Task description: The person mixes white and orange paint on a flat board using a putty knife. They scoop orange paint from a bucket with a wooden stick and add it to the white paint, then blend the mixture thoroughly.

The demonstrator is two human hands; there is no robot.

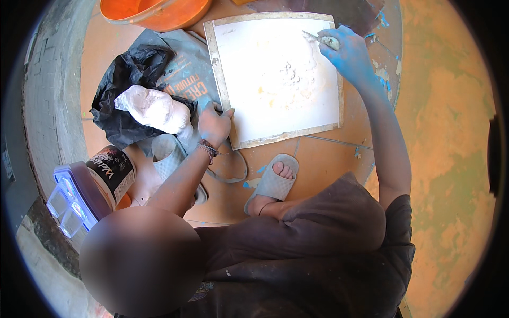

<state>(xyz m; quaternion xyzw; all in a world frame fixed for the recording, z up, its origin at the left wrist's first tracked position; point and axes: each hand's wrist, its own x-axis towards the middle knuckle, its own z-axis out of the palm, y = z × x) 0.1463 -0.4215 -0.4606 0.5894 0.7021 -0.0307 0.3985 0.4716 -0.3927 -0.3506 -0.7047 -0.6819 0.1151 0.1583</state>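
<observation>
A white square board (275,106) with a pale, scuffed border lies flat on the tiled floor. Dark and yellowish raised-looking marks spread over its middle, partly lost in glare. My right hand (347,53), tinted blue, is closed round the pale handle of a small pointed tool (328,42). Its thin tip is over the board's upper right part; whether it touches is unclear. My left hand (213,125) is closed at the board's left edge, thumb against the border and the other fingers partly hidden.
Left of the board, a white lumpy bag (154,108) rests on black plastic (114,114) and a grey printed cloth bag (183,58). A tub (112,169) and clear-and-purple container (79,193) stand nearer. An orange basin (159,13) stands behind. My slippered foot (281,172) is close in front.
</observation>
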